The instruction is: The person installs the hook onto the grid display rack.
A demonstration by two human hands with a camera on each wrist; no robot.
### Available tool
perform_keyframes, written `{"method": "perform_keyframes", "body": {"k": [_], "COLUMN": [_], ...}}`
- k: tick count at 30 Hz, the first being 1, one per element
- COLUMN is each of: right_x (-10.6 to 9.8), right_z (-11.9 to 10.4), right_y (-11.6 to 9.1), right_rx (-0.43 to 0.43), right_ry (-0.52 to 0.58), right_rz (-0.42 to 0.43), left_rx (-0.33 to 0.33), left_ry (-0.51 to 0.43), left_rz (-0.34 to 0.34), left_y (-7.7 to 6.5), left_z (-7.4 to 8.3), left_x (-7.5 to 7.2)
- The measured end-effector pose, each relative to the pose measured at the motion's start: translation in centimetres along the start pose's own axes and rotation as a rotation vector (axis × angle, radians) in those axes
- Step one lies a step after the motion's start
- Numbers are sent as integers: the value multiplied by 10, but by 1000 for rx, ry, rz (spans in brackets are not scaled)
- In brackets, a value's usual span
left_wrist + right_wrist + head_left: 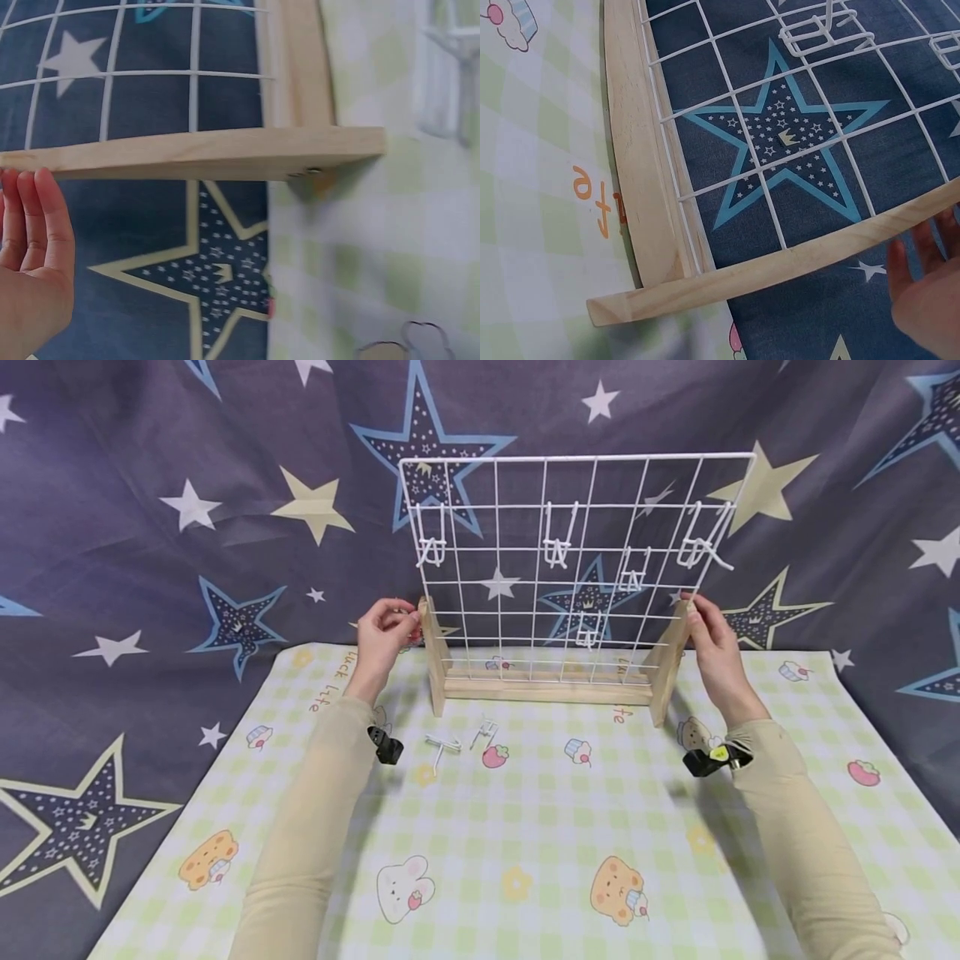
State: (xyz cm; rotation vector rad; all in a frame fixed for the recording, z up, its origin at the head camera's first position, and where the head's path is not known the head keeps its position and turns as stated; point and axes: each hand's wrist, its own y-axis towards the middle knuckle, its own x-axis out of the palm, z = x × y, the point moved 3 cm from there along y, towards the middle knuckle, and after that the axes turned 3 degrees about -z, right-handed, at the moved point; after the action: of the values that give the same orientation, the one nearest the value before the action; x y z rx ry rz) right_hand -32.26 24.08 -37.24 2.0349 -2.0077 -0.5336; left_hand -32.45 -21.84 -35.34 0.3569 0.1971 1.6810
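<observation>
1. Leftmost, left grip (pixel 381 639): thumb and fingers pinched at the upper end of the left upright (pixel 437 672), outer side. Left wrist view shows the fingertips against the wood; thumb out of frame there.
2. Near that upright's foot, nearer the viewer: two loose wire hooks (pixel 444 744), lying on the checked surface (pixel 540 810), below the left grip and apart from it.
3. Middle: white wire grid (pixel 577 458), between both grips, top edge higher than either. Five hung hooks (pixel 557 553) on it: three across an upper row, two lower, right of centre.
4. Under the grid: wooden crossbar (pixel 547 691), running between uprights, lower than both grips.
5. Then the right upright (pixel 666 681), wooden, like its partner.
6. Far right, right grip (pixel 718 647): thumb and fingers pinched at its upper end, outer side.
</observation>
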Motion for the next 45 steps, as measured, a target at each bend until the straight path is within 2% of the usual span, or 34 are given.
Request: {"method": "perform_keyframes", "body": {"k": [10,14,17,21,26,31,38,45], "right_x": [-1,-2,-4,-7,-10,-11,-11,-9], "right_z": [-2,-2,-2,-3,-4,-6,-6,-9], "right_y": [-1,-2,-2,-2,-1,2,5,6], "right_rx": [10,14,17,27,31,14,33,8], "right_ry": [-38,-24,31,91,116,151,134,105], "right_rz": [-13,-23,-34,-50,-66,-87,-113,-157], "left_rx": [-63,-72,-113,-173,-202,-216,-227,-192], "left_ry": [22,27,41,63,36,14,1,4], "left_rz": [1,-4,-4,-19,-30,-27,-8,28], "left_y": [-15,-25,-32,-37,-41,-43,-39,-39], "left_z": [-22,-15,-8,-9,-12,-15,-36,-43], "left_x": [-16,-16,-14,-16,-19,-20,-28,-30]}}
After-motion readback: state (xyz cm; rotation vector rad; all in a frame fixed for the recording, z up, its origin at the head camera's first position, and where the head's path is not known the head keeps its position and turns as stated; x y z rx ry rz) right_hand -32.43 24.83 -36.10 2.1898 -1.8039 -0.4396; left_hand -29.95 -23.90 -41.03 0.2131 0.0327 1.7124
